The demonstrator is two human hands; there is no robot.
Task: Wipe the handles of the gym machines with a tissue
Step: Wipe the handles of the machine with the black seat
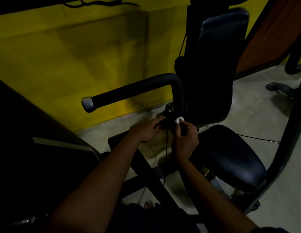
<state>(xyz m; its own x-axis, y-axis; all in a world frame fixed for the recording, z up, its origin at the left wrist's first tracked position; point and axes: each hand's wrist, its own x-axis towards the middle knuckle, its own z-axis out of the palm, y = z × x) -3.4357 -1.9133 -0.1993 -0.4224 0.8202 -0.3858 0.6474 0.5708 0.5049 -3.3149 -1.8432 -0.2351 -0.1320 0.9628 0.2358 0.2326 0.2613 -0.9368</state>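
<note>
Head view shows the right hand (185, 140) pinching the tissue (229, 119), probably soft and light, best held bunched, while the left hand (144, 132) grips a dark part (164, 122) below the stiff handle (129, 91).

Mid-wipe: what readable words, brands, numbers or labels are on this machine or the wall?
None can be read.
The small yellow-and-black patch, maybe a sticker, below the black padded seat: too dark and blurred to read.
The white crumpled tissue: blank.

Two hands (145, 131) (185, 140), one tissue (179, 119), one handle (129, 91), two pads (220, 64) (230, 157).
</note>
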